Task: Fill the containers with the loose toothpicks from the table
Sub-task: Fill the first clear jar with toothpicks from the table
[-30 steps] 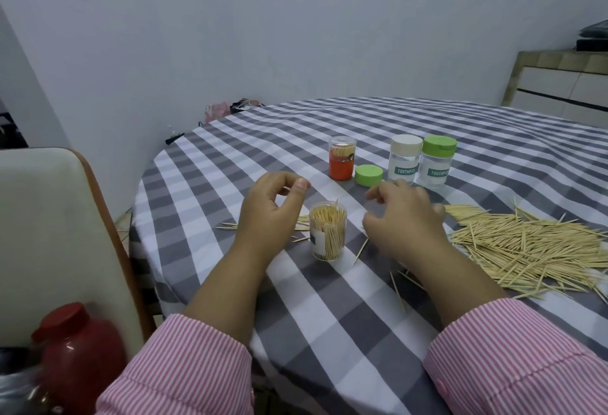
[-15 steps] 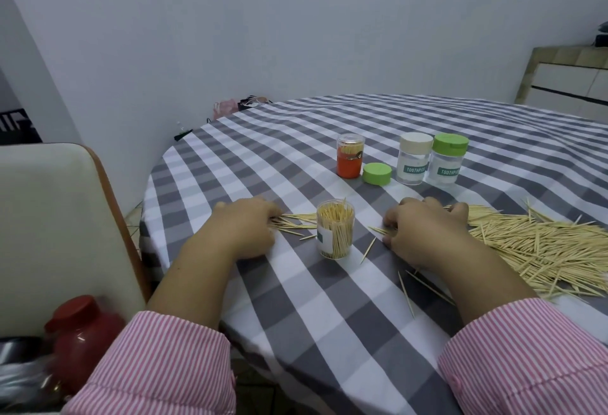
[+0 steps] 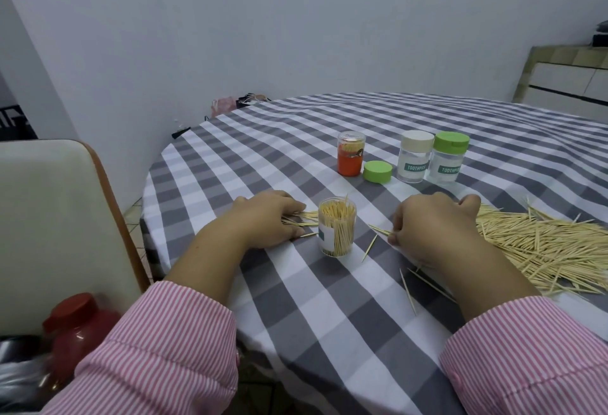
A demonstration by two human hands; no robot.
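The checked table [image 3: 329, 299] carries the big toothpick heap [image 3: 543, 243] at 3 o'clock, its sticks lying mostly left-to-right, touching the right hand [image 3: 427, 227]. That hand curls over a few sticks, pinching them. The open jar [image 3: 337, 227] stands upright between both hands, nearly full. The left hand [image 3: 266, 220], at 9 o'clock from the jar, curls onto a small bundle [image 3: 304, 218].
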